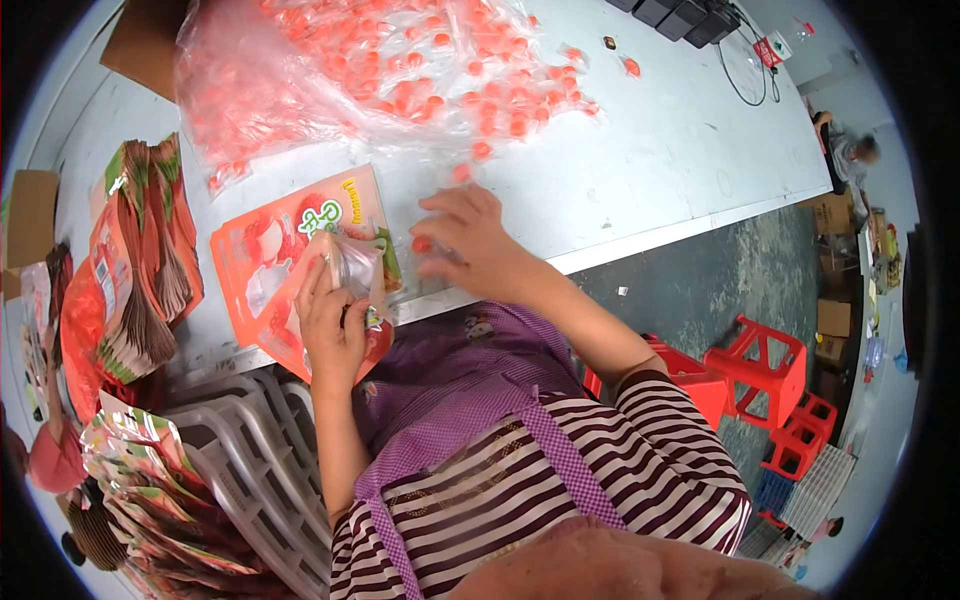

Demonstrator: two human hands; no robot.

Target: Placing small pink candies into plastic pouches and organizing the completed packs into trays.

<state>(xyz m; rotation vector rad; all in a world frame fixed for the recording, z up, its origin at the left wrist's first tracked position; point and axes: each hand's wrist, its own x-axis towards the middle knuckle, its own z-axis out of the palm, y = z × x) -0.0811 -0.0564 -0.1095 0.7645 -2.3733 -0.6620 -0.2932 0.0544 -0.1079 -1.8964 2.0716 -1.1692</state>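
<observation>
The pink-red flat pouch [265, 240] carries a cluster of large, rounded white-and-green characters, with a smaller line of yellow lettering beside them, running close to the pouch's right-hand edge. On the bundle of pouches [150, 250] at the left, a small white patch [102, 270] bears dark marks too fine to make out. The red-and-white item [772, 48] at the upper right shows print too small to read.

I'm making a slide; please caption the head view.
Left hand holds an open red pouch; right hand, beside it, holds a small red piece.
</observation>
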